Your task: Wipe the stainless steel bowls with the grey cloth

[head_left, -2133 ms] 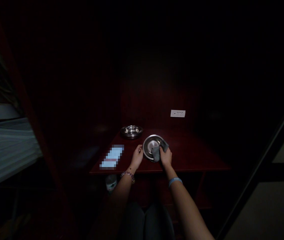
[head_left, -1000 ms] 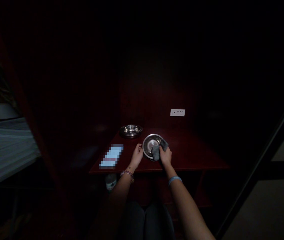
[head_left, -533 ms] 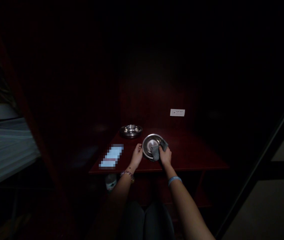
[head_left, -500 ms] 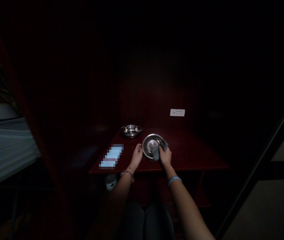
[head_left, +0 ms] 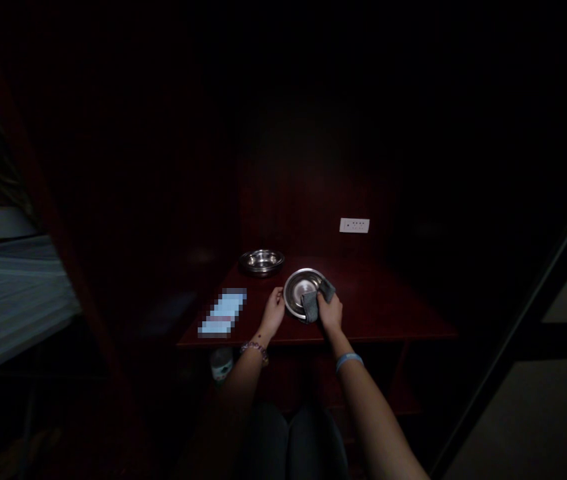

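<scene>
Your right hand (head_left: 330, 313) is closed narrowly on a grey cloth (head_left: 312, 305), pressing it into the steel dish (head_left: 299, 290) on the near edge of the dark red table (head_left: 388, 313). Your left hand (head_left: 273, 312) sits against the rim, grip unclear. Just beyond, upper left, lies a second steel dish (head_left: 261, 262); a pixelated blue-white item (head_left: 222, 313) lies further left, a white wall socket plate (head_left: 354, 225) above right
</scene>
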A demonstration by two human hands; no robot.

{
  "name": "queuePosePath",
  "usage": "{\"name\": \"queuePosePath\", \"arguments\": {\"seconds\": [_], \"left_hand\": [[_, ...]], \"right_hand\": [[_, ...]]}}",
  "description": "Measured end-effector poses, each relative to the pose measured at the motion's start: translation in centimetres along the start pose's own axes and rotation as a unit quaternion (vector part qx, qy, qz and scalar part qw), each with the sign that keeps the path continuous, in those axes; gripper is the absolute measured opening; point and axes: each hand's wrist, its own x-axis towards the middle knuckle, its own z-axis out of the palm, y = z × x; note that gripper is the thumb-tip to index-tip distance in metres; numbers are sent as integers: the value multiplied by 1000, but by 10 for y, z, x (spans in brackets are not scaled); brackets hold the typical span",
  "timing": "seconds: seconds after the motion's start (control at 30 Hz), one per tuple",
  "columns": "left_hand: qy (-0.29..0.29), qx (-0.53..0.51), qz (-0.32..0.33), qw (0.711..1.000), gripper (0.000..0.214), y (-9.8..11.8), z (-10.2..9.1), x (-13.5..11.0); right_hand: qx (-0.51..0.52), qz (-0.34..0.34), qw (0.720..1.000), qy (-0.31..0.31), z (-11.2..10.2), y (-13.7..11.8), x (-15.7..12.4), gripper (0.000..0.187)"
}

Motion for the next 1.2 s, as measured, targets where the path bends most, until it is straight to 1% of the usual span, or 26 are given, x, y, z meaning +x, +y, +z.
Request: {"name": "queuePosePath", "arguments": {"seconds": [0.13,0.33,0.57,0.97,1.2], "left_hand": [[2,14,5,1000,13,-2,0,0],[0,4,-3,1000,12,-1,0,-1],[1,4,-9,1000,12,1,1,-1],[13,-1,-9,1000,17,-1,0,1],[8,-8,-9,1000,19,0,0,0]], "right_hand": [[-5,1,1000,5,-1,-1,-1,38],[2,-7,1000,8,-2,-2,-4,36],[-4,1,1000,8,-3,-3,-5,36],[8,12,1000,8,-1,-2,-2,37],[6,5,1000,12,-1,-1,-3,38]]}}
